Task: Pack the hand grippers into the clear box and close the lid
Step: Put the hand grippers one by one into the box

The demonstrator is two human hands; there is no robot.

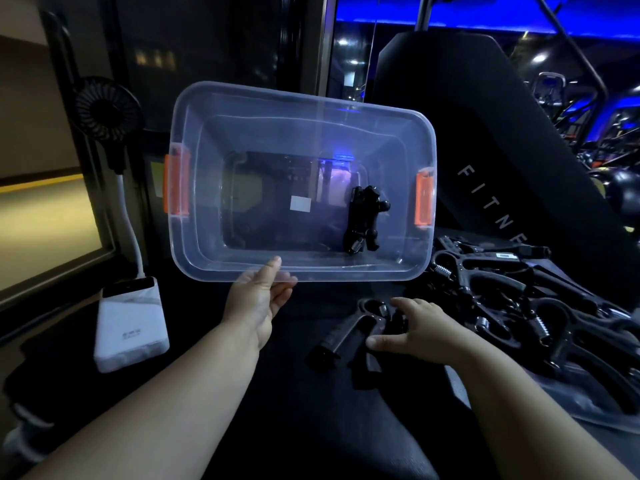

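- Our left hand (258, 303) pinches the clear box (194, 188) at its near rim, thumb over the edge. Keep it steady.
- Inside, by the right orange latch (424, 201): 1 gripper (363, 218) packed.
- Below the box's right corner, our right hand (420, 329) closes on gripper no. 2 (346, 332); we can't tell if the grip's firm. Take both handles, lift clear.
- Right of the box: pile (519, 306), approx 5+, count unclear. No lid seen.

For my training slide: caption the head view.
Left hand steadies the clear box holding one hand gripper; right hand reaches for another.
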